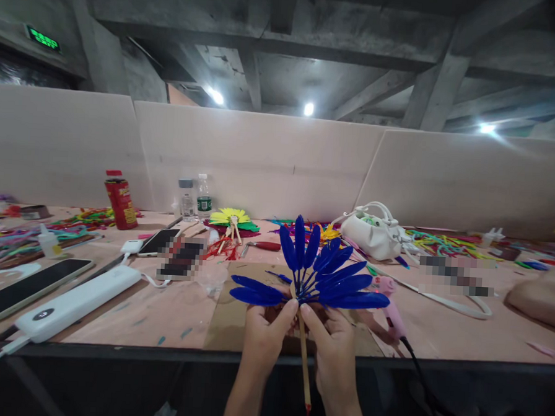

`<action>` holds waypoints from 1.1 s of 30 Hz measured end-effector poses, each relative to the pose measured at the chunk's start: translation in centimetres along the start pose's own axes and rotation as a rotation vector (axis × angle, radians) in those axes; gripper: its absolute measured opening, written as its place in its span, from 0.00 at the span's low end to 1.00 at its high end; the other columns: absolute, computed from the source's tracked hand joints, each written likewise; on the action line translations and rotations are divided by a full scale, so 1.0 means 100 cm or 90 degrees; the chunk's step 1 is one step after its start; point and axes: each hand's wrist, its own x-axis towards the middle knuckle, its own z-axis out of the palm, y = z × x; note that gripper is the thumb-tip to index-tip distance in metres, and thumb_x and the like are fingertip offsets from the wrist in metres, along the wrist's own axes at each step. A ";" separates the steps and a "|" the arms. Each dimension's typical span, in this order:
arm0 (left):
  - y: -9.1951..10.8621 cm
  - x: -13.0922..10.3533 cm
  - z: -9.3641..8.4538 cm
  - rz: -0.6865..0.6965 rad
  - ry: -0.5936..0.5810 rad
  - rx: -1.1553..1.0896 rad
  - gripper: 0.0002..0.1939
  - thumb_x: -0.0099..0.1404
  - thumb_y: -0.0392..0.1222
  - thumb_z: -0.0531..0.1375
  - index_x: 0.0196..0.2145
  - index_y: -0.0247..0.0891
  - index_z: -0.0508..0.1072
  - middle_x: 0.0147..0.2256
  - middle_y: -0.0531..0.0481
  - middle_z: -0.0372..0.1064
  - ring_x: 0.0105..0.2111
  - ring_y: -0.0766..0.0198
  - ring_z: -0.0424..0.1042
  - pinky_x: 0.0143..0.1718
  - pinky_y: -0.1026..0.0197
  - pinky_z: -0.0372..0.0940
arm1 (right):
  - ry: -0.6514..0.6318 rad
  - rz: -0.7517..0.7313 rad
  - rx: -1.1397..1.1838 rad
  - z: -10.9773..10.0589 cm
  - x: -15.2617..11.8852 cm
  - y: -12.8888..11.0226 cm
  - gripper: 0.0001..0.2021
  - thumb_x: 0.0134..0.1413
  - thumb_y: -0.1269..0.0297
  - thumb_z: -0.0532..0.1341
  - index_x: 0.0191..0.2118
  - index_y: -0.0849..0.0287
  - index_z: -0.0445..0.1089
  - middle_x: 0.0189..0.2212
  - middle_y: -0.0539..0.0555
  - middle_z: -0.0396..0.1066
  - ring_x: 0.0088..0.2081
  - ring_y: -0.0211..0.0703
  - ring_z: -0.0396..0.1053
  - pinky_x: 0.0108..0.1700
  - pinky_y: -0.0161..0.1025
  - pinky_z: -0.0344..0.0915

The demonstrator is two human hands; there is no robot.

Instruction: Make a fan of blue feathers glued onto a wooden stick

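Blue feather fan (335, 261) pinched in both hands, head view.
Left hand (266, 328) and right hand (336, 344) nearly closed, thumbs side by side at the feather bases, fingers curled behind; wooden stick (304, 355) runs down between them, red tassel (307, 415) at its lower end. Fan held up over cardboard (224, 329) at the front edge of the desk (151, 319). Pink glue gun (392, 310) just right, white bag (373, 235) behind it, yellow feather fan (230, 217) farther back left, white power bank (81, 303) near left, another person's arm (540, 296) far right.
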 end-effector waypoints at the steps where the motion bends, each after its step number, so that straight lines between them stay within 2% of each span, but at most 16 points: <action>1: 0.000 0.000 0.000 0.000 -0.002 -0.004 0.12 0.50 0.41 0.74 0.31 0.35 0.79 0.20 0.55 0.73 0.19 0.67 0.69 0.19 0.68 0.67 | 0.000 0.005 0.005 0.001 0.000 0.000 0.14 0.53 0.55 0.73 0.41 0.58 0.82 0.38 0.57 0.83 0.38 0.52 0.81 0.39 0.42 0.78; 4: 0.001 0.000 0.001 -0.006 -0.003 -0.006 0.13 0.50 0.41 0.74 0.31 0.35 0.78 0.18 0.57 0.70 0.17 0.71 0.65 0.17 0.70 0.63 | -0.004 0.022 0.012 0.002 -0.001 -0.002 0.14 0.53 0.54 0.73 0.41 0.59 0.82 0.35 0.57 0.83 0.32 0.50 0.80 0.30 0.39 0.76; 6: 0.001 -0.001 0.001 -0.013 -0.001 -0.001 0.13 0.50 0.41 0.74 0.32 0.35 0.78 0.17 0.58 0.69 0.16 0.71 0.65 0.17 0.71 0.62 | -0.003 0.026 0.015 0.002 -0.001 -0.002 0.14 0.53 0.54 0.73 0.41 0.59 0.82 0.34 0.57 0.83 0.31 0.49 0.80 0.29 0.38 0.75; 19: 0.000 -0.001 0.003 -0.012 0.003 0.004 0.11 0.51 0.39 0.72 0.31 0.34 0.78 0.15 0.61 0.64 0.15 0.72 0.61 0.17 0.71 0.58 | 0.011 0.030 0.058 0.004 -0.001 0.002 0.14 0.52 0.56 0.73 0.40 0.59 0.81 0.35 0.56 0.83 0.34 0.48 0.79 0.38 0.41 0.77; 25: -0.002 0.000 0.003 -0.008 0.000 0.003 0.11 0.51 0.39 0.72 0.32 0.34 0.78 0.15 0.61 0.63 0.15 0.72 0.62 0.17 0.71 0.58 | 0.012 0.037 0.053 0.003 0.000 0.004 0.15 0.52 0.54 0.73 0.40 0.60 0.81 0.35 0.56 0.82 0.34 0.49 0.79 0.35 0.41 0.76; 31: 0.000 -0.001 0.003 -0.006 -0.002 0.011 0.10 0.52 0.40 0.72 0.31 0.35 0.78 0.15 0.61 0.63 0.15 0.71 0.61 0.16 0.70 0.58 | 0.018 0.025 0.025 0.004 0.001 0.005 0.15 0.53 0.54 0.73 0.41 0.60 0.81 0.38 0.57 0.83 0.38 0.52 0.80 0.41 0.44 0.77; 33: 0.001 -0.002 0.004 -0.007 0.001 0.016 0.10 0.52 0.40 0.71 0.31 0.35 0.78 0.15 0.61 0.62 0.15 0.71 0.61 0.17 0.70 0.57 | 0.017 0.018 0.013 0.004 0.001 0.004 0.15 0.54 0.54 0.72 0.41 0.60 0.81 0.37 0.57 0.83 0.37 0.51 0.80 0.40 0.43 0.77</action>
